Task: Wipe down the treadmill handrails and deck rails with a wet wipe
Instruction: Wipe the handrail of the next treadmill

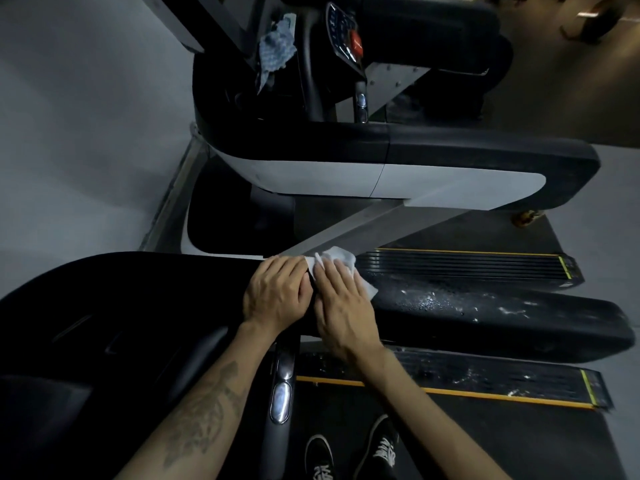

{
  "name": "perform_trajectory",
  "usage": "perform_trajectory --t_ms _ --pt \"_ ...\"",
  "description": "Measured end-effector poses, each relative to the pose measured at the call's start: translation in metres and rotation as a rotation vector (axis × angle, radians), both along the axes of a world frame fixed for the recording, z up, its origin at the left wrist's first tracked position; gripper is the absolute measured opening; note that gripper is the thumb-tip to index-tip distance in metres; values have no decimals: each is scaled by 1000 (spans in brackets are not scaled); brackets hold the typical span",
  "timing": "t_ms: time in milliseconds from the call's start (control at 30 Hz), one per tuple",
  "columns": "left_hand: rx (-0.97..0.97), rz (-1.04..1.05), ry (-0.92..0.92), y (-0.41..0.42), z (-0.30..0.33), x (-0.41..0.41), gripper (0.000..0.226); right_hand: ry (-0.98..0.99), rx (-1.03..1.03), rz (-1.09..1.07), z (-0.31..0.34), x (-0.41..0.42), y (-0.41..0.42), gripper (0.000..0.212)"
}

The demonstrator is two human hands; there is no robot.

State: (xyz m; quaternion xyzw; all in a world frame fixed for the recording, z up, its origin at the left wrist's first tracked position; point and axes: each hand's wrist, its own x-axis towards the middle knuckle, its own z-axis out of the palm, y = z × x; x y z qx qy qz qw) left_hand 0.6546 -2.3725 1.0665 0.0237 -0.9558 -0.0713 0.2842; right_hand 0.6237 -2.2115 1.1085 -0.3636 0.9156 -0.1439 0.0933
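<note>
We're standing on the belt (502, 441) with both hands on the near handrail (485, 317), which runs across the middle of the frame. Our right hand (341, 303) lies flat on the wipe (337, 259), fingers straight and close together, pressing it onto the rail top just right of centre; white edges poke out past the fingertips and on the right side. Our left hand (277, 292) sits right next to it, touching, fingers curved over the rail, looks like it's just bracing, no wipe under it as far as we can tell. So we're on the handrail step. To the right the rail has a lot of white specks and smears, so we'd guess the next move is sliding the wipe rightward along that stretch with steady pressure. The far handrail (450, 147) in the upper half and the deck rails (450, 389) look like they come later. There's a blue cloth (277, 50) up top by the console.
</note>
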Motion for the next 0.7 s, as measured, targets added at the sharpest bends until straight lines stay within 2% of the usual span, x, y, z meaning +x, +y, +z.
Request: perform_trajectory --t_ms 100,200,267,367,533,700 --pt "3 -5 -17 -1 0 0 31 -24 19 0 11 -27 -4 52" --pt "0 7 -16 -1 -3 -1 35 -21 88 -112 13 -29 0 50" --pt "-1 5 -7 -1 -5 -2 36 12 123 -200 14 -15 2 56" --pt "-13 6 5 -2 -6 -1 36 45 124 -155 15 -3 -6 69" --pt "-5 1 0 -1 -3 -1 35 -41 111 -25 13 -36 -8 47" --pt "-1 -1 -6 -1 -3 -1 35 50 159 -160 15 -32 11 50"
